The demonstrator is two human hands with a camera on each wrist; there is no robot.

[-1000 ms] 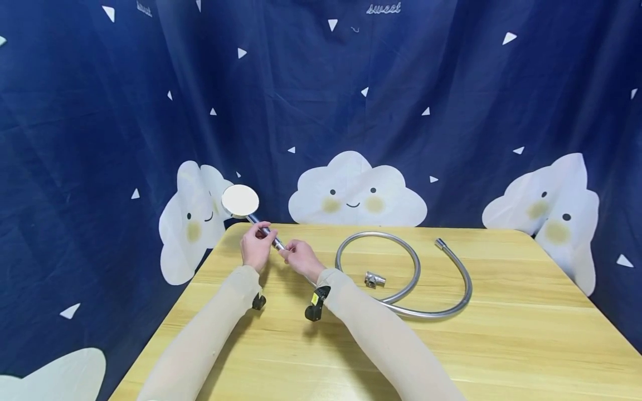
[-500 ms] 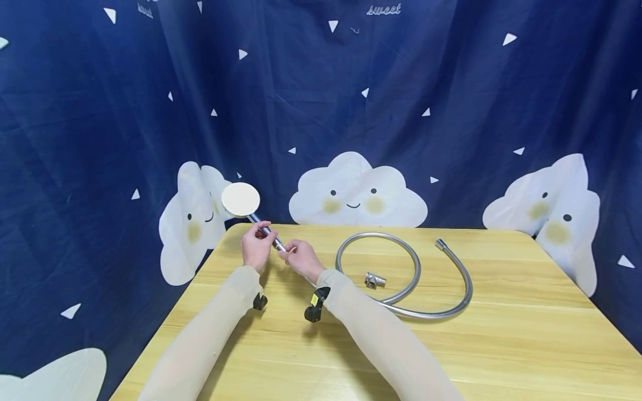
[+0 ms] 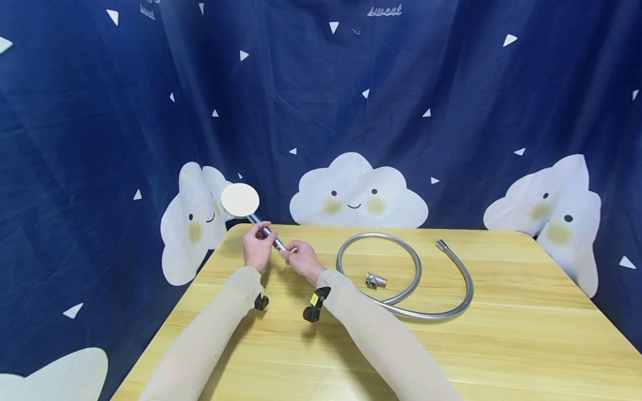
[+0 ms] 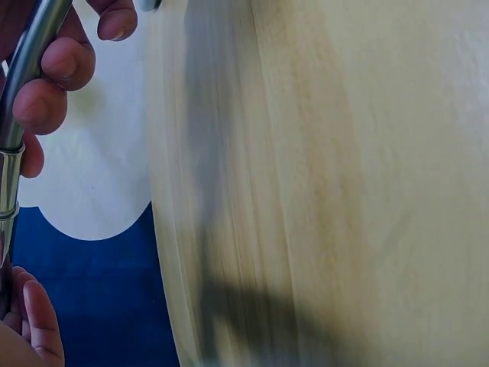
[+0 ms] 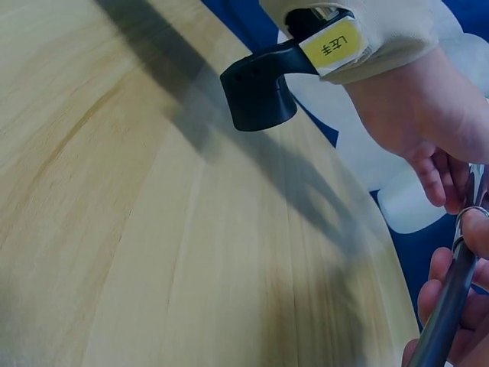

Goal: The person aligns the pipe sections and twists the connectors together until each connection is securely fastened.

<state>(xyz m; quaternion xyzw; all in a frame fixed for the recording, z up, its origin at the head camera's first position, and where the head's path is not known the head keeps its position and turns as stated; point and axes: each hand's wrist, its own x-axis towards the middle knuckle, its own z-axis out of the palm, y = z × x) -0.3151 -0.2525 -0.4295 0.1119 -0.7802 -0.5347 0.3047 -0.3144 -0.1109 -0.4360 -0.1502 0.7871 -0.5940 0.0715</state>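
Observation:
My left hand (image 3: 257,248) holds the chrome handle (image 3: 275,239) of a shower head (image 3: 240,200) above the table's far left part. The round white face is tilted toward me. Just below, my right hand (image 3: 304,259) pinches the end of a grey shower hose (image 3: 461,267) against the handle's lower end. In the left wrist view, fingers (image 4: 65,61) curl round the handle, and silver rings show at the joint. The right wrist view has the right fingers (image 5: 432,294) round the dark hose. Whether handle and hose are joined is hidden.
The hose runs right in a loop on the wooden table (image 3: 501,345), its free metal end (image 3: 440,244) toward the back. Within the loop lies a small chrome valve fitting (image 3: 375,280). A blue curtain (image 3: 321,111) with clouds hangs behind and at the sides.
Both hands stay at the joint of handle and hose, with only very slight shifts. The shower head has barely moved. The valve fitting and the loop lie as before.

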